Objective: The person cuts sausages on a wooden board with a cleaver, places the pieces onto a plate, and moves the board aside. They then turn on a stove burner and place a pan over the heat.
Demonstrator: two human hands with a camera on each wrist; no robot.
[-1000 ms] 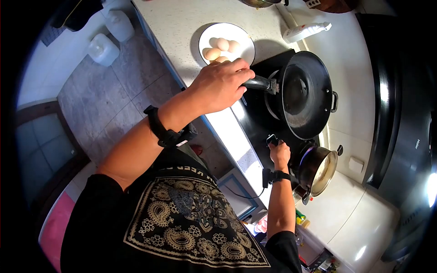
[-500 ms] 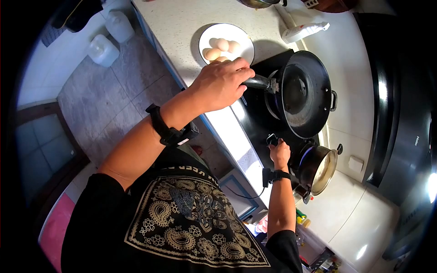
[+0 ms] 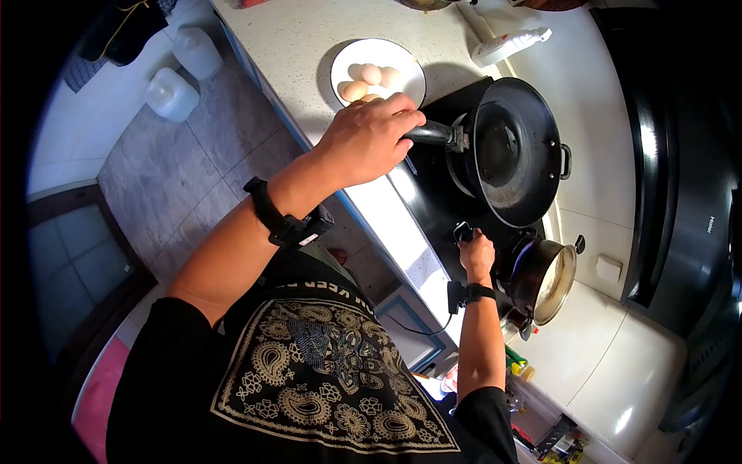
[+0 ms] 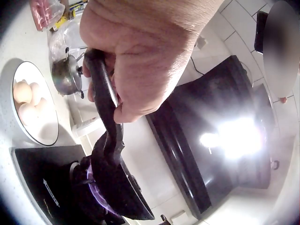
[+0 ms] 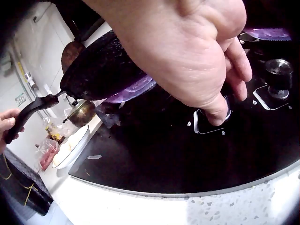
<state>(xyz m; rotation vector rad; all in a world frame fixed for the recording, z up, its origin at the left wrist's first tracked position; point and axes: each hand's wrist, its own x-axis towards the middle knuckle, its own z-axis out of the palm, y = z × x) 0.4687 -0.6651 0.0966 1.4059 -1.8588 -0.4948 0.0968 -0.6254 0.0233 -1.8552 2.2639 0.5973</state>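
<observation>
My left hand (image 3: 367, 145) grips the black handle (image 4: 104, 89) of a wok (image 3: 514, 155), which is tilted over a burner with a purple flame (image 4: 99, 197) beneath it. Fingers of my right hand (image 3: 477, 255) pinch a stove knob (image 3: 463, 231) at the front of the black cooktop (image 5: 154, 159). The right wrist view shows thumb and fingers round that knob, with part of it hidden. A white plate (image 3: 414, 87) holding several eggs (image 3: 371, 74) stands beside the cooktop, near my left hand.
A steaming-looking pot (image 3: 547, 290) sits on the other burner, past my right hand. A white bottle (image 3: 510, 48) stands by the wall. The range hood (image 4: 206, 126) hangs above. A second knob (image 5: 278, 74) is beside the pinched one.
The head view has shifted slightly, moving the wok and plate a little up and left in it. Both hands keep their holds on the handle and the knob.
</observation>
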